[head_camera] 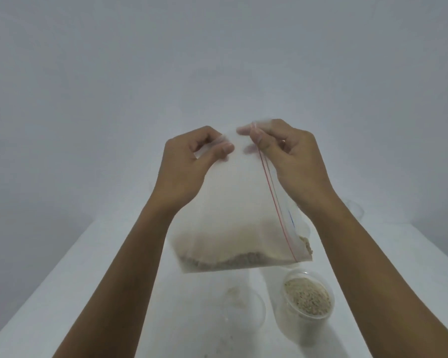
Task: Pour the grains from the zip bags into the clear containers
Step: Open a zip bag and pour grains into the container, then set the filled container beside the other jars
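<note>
Fingers (224,148) of the left hand (189,164) are pinched on one upper corner of a clear zip bag (233,215), thumb pressed against the plastic, while the right hand (292,156) is closed on the opposite upper corner, its fingertips (243,129) gripping the end of the red zip strip (274,202). Between the two sets of fingers the top edge of the bag is held taut and raised above a white table (88,293). From the right fingertips the zip strip runs downward along the bag's side. Beige grains (243,257) are settled in the bag's lowest part, well below the fingers, with a few seen outside the red line near the lower right corner. Beneath the bag, further below the right fingers, a clear container (307,301) stands on the table, filled nearly to the rim with similar grains. Just beside it, below the left fingers, a second clear container (243,308) is seen, blurred, with only a trace of grains inside. Whether the zip is opened or sealed cannot be told
</note>
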{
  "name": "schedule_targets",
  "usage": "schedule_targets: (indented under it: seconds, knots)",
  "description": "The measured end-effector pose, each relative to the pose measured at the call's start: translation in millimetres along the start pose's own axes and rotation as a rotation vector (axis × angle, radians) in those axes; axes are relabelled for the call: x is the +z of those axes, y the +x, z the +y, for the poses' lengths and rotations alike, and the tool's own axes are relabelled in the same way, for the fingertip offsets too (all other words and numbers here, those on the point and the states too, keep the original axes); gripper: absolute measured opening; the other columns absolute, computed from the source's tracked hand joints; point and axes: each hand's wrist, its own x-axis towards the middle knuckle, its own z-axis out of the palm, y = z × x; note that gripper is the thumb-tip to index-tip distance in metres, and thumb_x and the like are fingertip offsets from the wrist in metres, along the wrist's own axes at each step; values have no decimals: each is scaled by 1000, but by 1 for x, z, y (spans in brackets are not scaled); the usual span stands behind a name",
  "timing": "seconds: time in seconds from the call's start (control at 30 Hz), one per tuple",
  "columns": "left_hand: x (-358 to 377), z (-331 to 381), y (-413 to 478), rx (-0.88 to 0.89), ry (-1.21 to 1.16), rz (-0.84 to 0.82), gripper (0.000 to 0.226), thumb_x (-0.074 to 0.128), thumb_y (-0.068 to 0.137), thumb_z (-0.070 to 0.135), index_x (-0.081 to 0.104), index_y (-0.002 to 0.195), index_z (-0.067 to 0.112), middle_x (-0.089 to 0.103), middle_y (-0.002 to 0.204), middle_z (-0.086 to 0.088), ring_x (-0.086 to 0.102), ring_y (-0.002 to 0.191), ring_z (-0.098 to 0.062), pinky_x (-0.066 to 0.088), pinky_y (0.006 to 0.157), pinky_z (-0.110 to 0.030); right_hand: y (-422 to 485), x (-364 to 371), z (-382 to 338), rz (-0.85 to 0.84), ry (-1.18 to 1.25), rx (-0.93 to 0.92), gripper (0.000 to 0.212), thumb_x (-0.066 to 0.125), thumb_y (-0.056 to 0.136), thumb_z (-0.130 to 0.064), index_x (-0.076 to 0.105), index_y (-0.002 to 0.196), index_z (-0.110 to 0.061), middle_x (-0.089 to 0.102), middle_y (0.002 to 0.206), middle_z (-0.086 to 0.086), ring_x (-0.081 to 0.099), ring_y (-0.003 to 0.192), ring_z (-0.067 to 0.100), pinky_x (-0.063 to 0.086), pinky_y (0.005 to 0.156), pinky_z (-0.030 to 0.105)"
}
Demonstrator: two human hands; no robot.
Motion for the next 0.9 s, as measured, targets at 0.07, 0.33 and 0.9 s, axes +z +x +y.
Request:
schedule_targets:
  seconds: [0.07,0.33,0.9]
  knots:
    - [-4,-1,3,7,-19,-11,18,71,95,19,70,80,10,70,73,3,60,71,-3,42,73,-15,-9,-6,5,-87,-7,73,21,67,93,-40,78,105,-26,76,104,-9,71,93,6,55,88,21]
    - [-30,-32,6,6,-74,13,17,69,97,19,71,88,5,73,77,-3,69,73,-20,55,82,-42,-46,-2,82,-456,-236,398,44,68,94,-46,73,90,-2,57,65,5,52,58,22,41,63,35]
    - [-85,-151,-68,-394,-3,2,17,75,92,14,62,82,9,75,73,-6,59,59,-16,48,63,-27,3,63,90,-871,-1032,318,33,65,93,-46,66,73,-19,52,72,-2,60,75,26,40,59,31]
